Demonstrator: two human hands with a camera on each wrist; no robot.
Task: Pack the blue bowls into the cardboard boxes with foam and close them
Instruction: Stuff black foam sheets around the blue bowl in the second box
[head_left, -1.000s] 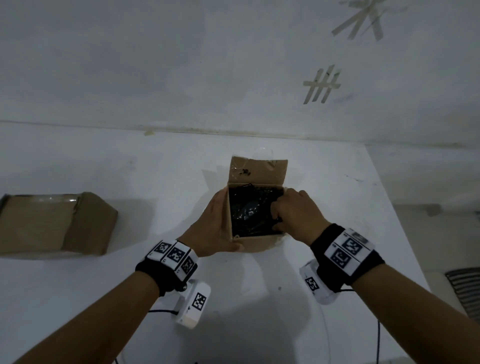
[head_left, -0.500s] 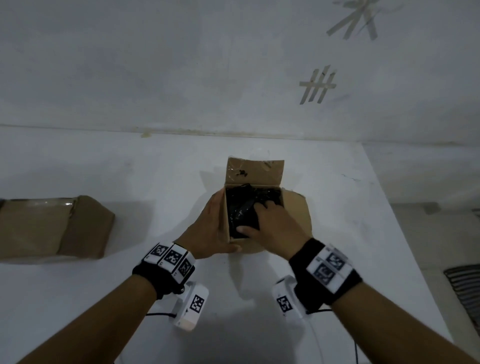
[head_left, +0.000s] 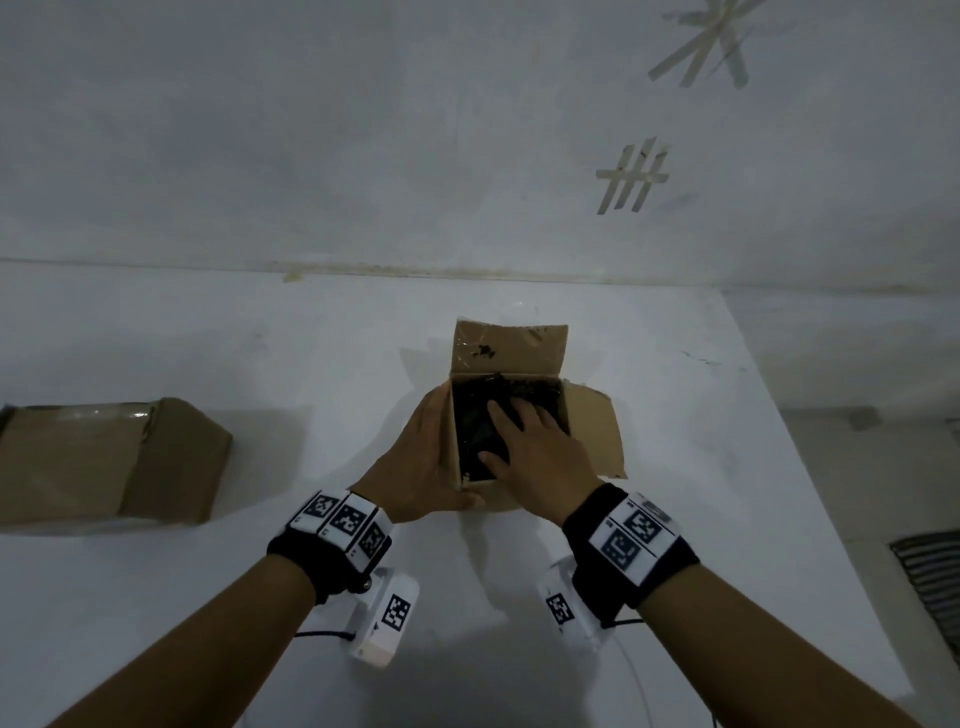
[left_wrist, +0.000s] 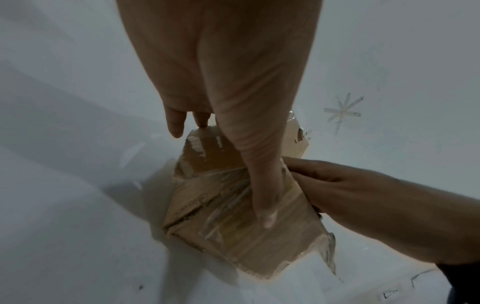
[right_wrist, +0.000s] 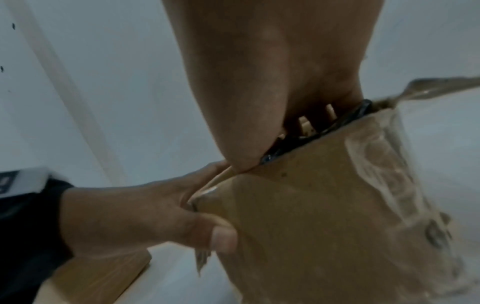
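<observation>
Cardboard box (head_left: 509, 348) stands near middle of white table (head_left: 260, 364); far flap upright, right flap folded outward. Dark foam (head_left: 470, 426) fills opening. Left hand (head_left: 421, 467) clasps box's near-left corner, fingers along left wall, thumb pressed across near wall. Right hand (head_left: 540, 457) lies flat on foam, fingers straight and spread, holding nothing. Second box (head_left: 104, 462) sits well apart, at table's left.

The box (head_left: 592, 431) in the middle of the frame is brown, and the foam (head_left: 475, 431) inside is shiny black. The second box (head_left: 104, 462) at the left is brown too. The table (head_left: 260, 364) is white. The wristbands (head_left: 337, 525) are black, with white tags bearing black square patterns.
</observation>
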